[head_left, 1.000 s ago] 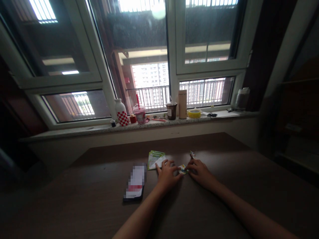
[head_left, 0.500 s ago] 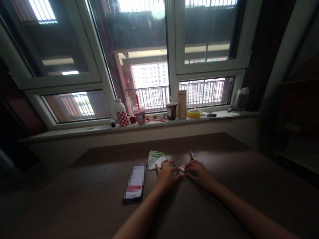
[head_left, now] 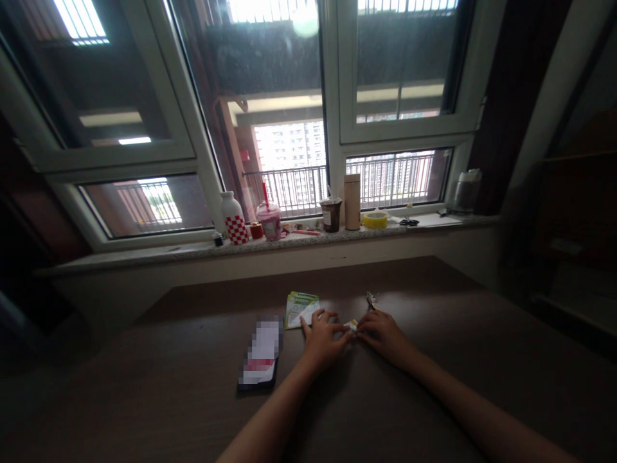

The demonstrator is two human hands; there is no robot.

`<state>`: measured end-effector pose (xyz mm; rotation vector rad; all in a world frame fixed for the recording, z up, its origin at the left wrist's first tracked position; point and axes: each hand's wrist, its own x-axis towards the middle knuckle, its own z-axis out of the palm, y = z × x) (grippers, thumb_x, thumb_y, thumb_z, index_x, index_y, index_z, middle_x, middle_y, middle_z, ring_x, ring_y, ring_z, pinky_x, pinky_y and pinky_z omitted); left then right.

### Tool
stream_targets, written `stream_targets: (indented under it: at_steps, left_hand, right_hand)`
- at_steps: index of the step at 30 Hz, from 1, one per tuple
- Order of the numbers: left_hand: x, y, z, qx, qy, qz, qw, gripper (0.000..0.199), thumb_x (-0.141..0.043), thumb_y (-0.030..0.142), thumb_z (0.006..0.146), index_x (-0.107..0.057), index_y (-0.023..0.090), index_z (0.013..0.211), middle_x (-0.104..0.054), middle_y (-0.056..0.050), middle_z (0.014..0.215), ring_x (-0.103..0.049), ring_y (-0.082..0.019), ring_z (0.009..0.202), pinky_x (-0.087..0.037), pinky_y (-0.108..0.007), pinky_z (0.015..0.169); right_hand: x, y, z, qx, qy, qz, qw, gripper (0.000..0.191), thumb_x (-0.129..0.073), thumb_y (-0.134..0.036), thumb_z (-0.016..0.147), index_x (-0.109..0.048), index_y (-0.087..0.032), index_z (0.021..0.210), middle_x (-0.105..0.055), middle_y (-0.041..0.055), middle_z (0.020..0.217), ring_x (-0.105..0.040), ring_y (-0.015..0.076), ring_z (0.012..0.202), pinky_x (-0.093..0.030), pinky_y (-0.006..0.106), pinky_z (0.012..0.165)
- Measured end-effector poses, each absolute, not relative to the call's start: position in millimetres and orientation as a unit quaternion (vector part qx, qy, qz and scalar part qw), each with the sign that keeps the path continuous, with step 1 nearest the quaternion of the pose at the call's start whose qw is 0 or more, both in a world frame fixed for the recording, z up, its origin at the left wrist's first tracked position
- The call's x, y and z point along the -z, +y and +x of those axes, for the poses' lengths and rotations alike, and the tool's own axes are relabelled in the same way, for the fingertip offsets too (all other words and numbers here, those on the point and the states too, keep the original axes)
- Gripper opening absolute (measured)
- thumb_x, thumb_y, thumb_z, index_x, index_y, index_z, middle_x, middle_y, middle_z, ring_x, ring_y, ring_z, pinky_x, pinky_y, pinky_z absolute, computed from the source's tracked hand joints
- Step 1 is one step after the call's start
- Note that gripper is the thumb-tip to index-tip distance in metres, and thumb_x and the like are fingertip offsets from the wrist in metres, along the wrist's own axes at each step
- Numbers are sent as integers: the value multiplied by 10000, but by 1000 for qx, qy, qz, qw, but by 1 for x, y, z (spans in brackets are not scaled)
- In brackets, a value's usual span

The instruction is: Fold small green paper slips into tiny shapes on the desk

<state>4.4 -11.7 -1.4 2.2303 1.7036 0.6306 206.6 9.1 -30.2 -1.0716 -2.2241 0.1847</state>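
Note:
Both hands meet over the middle of the table. My left hand (head_left: 324, 335) is closed, thumb and fingertips pinching the left side of a small white piece with orange-yellow print (head_left: 353, 325), maybe paper or film. My right hand (head_left: 384, 335) is closed on the right side of the same piece, its fingertips partly covering it. Behind my left fingers lie green-and-white printed sheets (head_left: 295, 311), with a white slip (head_left: 310, 314) on top, partly hidden by those fingers. Just beyond my right hand rests another small, crumpled-looking printed piece (head_left: 370, 299).
A phone (head_left: 260, 354) with a blurred screen lies left of my left forearm on the brown table (head_left: 168, 366). Along the windowsill stand a checkered white bottle (head_left: 235, 222), a pink drink cup (head_left: 269, 222), a dark cup (head_left: 331, 215), a tan flask (head_left: 352, 202), and yellow tape (head_left: 375, 220).
My fingertips have shifted very slightly around the small printed piece. Everything else on the table and the sill stays where it was.

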Motion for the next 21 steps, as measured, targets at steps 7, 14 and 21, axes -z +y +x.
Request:
stream_targets:
  at_steps: [7,14,21]
  left_hand:
    - [2,-11,3,-198,591,772,126,229,-608,453,837,-721,427,1035,-534,22,1381,-292,-314,1381,38,-725,1094]
    - [7,-8,3,-205,589,773,117,219,-626,436,831,-720,434,1030,-552,20,1361,-304,-313,1375,33,-739,1082]
    - [4,-9,3,-202,594,769,126,227,-602,458,839,-727,423,1026,-552,7,1357,-309,-317,1368,26,-724,1093]
  right_hand:
    - [33,12,208,-65,-849,-413,323,161,-571,-292,900,-722,-250,860,-710,34,930,-609,205,964,-422,383,911]
    - [31,10,208,-71,-848,-418,318,147,-578,-278,896,-718,-247,864,-712,32,948,-607,207,979,-413,385,922]
    - [29,7,208,-78,-846,-412,330,125,-594,-264,877,-718,-254,862,-711,30,965,-607,209,1001,-398,398,952]
